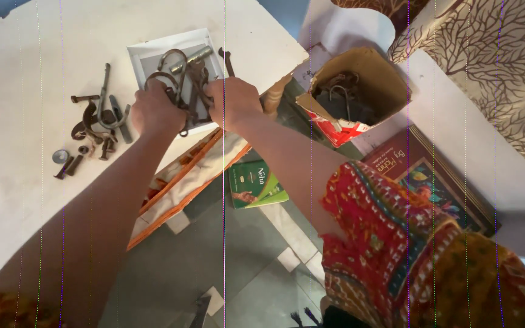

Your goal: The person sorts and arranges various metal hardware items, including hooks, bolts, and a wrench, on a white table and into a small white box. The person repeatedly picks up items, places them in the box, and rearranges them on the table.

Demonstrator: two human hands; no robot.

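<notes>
While a torn brown box [360, 91] stands nearby, both hands' fingers clutch metal hooks [180, 79].

Open brown carton [360, 91] beside table; green packet [256, 184] on floor.

left hand [156, 112] – fingers curled shut, back of hand up, forearm bare and stretched forward | right hand [233, 102] – fingers closed, knuckles up, just right of the left hand, almost touching it | right arm bare to a red patterned sleeve [384, 225]
</notes>
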